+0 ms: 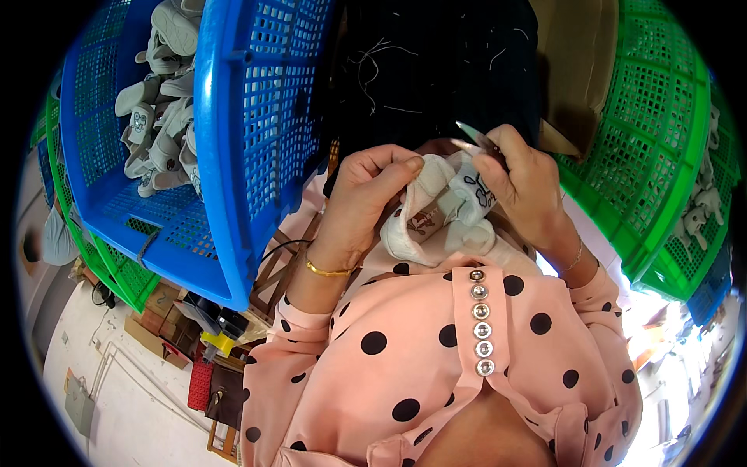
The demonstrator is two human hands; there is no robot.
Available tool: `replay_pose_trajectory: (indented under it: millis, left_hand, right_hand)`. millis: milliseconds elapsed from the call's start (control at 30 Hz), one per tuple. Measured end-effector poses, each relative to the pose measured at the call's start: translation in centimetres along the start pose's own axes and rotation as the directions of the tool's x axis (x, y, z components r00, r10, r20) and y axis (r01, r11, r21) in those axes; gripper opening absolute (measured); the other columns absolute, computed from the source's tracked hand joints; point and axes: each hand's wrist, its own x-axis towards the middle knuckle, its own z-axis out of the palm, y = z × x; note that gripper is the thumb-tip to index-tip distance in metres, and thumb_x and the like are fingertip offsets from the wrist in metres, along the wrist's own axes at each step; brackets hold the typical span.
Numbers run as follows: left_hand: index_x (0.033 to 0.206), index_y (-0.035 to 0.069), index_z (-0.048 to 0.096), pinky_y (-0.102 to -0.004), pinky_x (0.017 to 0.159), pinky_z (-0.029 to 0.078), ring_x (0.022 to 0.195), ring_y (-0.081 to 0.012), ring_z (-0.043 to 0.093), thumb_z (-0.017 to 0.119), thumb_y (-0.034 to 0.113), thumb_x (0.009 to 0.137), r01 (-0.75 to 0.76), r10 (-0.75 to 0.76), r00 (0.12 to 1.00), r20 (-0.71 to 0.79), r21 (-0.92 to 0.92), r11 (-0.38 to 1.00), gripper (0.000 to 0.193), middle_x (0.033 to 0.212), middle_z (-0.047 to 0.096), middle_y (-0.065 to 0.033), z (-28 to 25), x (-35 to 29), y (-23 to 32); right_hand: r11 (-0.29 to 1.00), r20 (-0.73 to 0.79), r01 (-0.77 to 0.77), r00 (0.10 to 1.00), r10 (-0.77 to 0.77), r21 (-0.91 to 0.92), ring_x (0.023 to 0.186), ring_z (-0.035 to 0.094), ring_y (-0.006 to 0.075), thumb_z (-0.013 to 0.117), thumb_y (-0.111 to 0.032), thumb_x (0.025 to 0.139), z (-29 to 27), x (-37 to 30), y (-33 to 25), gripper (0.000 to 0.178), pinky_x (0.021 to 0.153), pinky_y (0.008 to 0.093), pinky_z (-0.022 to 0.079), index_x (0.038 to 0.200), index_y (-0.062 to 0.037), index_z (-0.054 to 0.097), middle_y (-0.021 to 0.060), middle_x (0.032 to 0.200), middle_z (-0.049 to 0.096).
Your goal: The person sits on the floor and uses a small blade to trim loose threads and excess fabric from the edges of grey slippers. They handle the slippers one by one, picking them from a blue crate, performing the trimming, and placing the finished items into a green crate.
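Note:
My left hand (pixel 372 187) pinches the edge of a small off-white fabric shoe (pixel 406 237) between thumb and fingers, close in front of my chest. A brown print shows inside the shoe, and a dark line drawing marks its strap or upper beside my right hand. My right hand (pixel 529 187) is closed round a pair of small metal thread snips (pixel 486 143), whose pointed blades stick out to the upper left, apart. The right fingers also lie against the shoe's far side; how they grip it is partly hidden.
At my left stands a tall blue plastic basket (pixel 226 156) with many similar small shoes (pixel 159 117) piled in it. A green basket (pixel 646 140) rises at my right, a cardboard box (pixel 576 58) beside it. Loose white threads (pixel 373 66) lie on the dark cloth ahead.

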Motion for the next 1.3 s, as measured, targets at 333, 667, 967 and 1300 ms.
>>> replay_pose_trajectory:
  millis: [333,667,967,1300]
  left_hand:
    - [0.095,0.000,0.067,-0.0162,0.061,0.048,0.067,-0.0034,0.060,0.062,0.011,0.093,0.019,-0.019,1.000,0.007,0.007,1.000,0.013,0.079,0.067,-0.0018,0.3,-0.2,0.4]
    - [0.094,0.000,0.068,-0.0186,0.063,0.050,0.069,-0.0059,0.062,0.062,0.010,0.092,0.012,-0.012,1.000,0.026,-0.007,1.000,0.012,0.081,0.068,-0.0038,0.0,0.0,0.0]
    - [0.095,-0.001,0.068,-0.0228,0.069,0.054,0.074,-0.0102,0.065,0.063,0.007,0.090,-0.030,0.029,0.998,0.054,0.026,0.999,0.011,0.086,0.070,-0.0076,-0.4,0.2,-0.5]
    - [0.098,-0.001,0.069,-0.0180,0.063,0.046,0.071,-0.0052,0.059,0.069,0.008,0.084,-0.048,0.040,0.999,0.032,0.330,0.943,0.016,0.083,0.067,-0.0022,1.2,-0.6,1.5]
  right_hand:
    - [0.806,0.081,0.403,0.908,-0.410,-0.434,0.050,0.059,0.0222,0.063,-0.050,0.084,-0.6,0.8,0.6,0.044,0.047,0.0315,0.046,0.071,-0.0099,0.051,0.0053,0.054,0.053]
    - [0.798,0.131,0.406,0.911,-0.391,-0.446,0.050,0.059,0.0227,0.066,-0.041,0.084,-0.9,1.1,0.4,0.037,0.046,0.0320,0.046,0.071,-0.0095,0.052,0.0063,0.054,0.054]
    - [0.899,0.179,0.309,0.948,-0.264,-0.310,0.054,0.061,0.0249,0.065,-0.037,0.088,-0.7,1.0,1.2,0.035,0.049,0.0336,0.046,0.075,-0.0057,0.054,0.0091,0.060,0.058]
    - [0.983,0.296,-0.005,0.954,-0.051,0.185,0.064,0.057,0.0201,0.066,-0.010,0.079,-1.1,2.3,-1.2,0.024,0.063,0.0263,0.047,0.100,-0.0015,0.058,0.0135,0.073,0.058]
